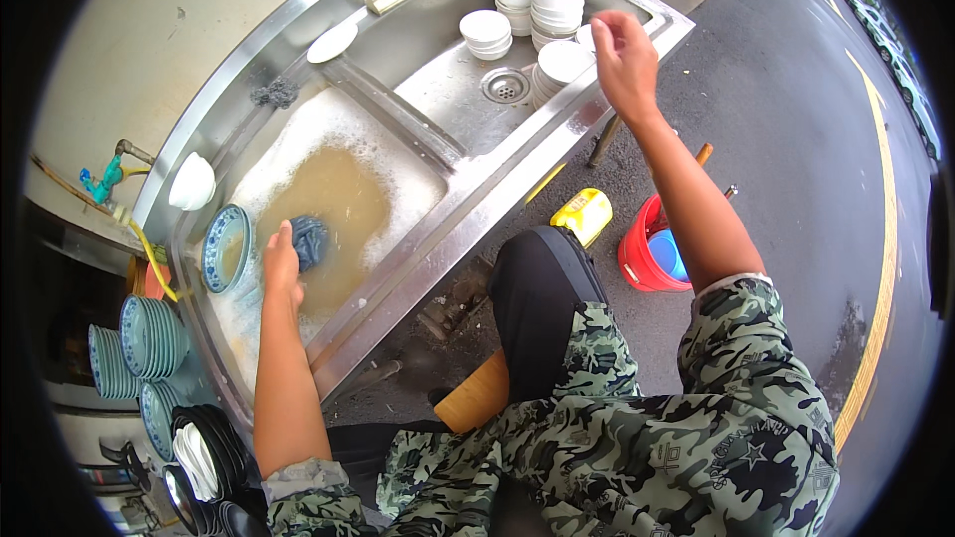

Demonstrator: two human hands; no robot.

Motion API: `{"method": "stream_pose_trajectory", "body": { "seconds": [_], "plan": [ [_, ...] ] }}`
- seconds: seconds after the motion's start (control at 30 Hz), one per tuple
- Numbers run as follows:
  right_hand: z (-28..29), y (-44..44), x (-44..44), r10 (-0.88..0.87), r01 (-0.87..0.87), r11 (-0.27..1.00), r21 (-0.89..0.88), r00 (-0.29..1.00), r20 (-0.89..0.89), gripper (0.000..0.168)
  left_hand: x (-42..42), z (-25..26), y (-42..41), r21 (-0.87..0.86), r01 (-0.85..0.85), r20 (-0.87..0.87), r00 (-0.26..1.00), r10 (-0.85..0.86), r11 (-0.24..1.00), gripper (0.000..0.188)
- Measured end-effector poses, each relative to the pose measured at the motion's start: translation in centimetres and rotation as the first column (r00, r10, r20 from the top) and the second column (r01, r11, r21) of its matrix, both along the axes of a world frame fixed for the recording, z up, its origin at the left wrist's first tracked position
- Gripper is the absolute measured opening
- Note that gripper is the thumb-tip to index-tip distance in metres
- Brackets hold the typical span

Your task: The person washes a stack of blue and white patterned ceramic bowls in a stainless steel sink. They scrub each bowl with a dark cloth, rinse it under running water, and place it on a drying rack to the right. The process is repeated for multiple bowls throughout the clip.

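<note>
My left hand is over the soapy, murky water of the near-left sink basin, closed on a wet dark blue cloth. Left of it a blue-rimmed bowl stands tilted in the suds. My right hand is raised over the outer rim of the right basin, fingers curled and partly blurred; whether it holds anything cannot be told. Below and beside it are a stack of white bowls and a partly hidden white bowl. Taller bowl stacks and a short stack stand farther back.
A metal divider parts the basins. Steel wool, a white dish and a white bowl lie along the back ledge. Stacked blue-rimmed plates stand at left. A red bucket and yellow container are on the ground.
</note>
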State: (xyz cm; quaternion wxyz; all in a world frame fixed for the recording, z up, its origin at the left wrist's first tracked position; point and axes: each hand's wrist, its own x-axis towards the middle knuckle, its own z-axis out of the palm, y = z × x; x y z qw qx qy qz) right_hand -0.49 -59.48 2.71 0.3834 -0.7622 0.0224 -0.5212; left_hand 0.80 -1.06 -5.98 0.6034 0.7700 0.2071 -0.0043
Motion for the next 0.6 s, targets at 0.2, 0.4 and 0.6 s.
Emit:
{"method": "stream_pose_trajectory", "body": {
  "seconds": [0.2, 0.4, 0.6],
  "plan": [
    [-23.7, -9.0, -10.7, -0.010, 0.205, 0.959, 0.195, 0.713, -0.702, 0.030, -0.8, 1.4, -7.0, 0.273, 0.271, -0.054, 0.962, -0.266, 0.923, 0.032],
    [-45.2, -3.6, -11.0, 0.192, 0.135, 0.970, 0.204, 0.095, -0.977, 0.066, -0.2, 2.0, -4.6, -0.257, 0.080, -0.059, 0.993, -0.098, 0.963, 0.040],
    [-50.2, -4.6, -8.9, 0.367, 0.366, 0.854, 0.369, 0.079, -0.927, 0.070, 0.5, 4.2, -4.6, -0.701, 0.043, -0.056, 0.992, -0.115, 0.711, 0.057]
  ]
}}
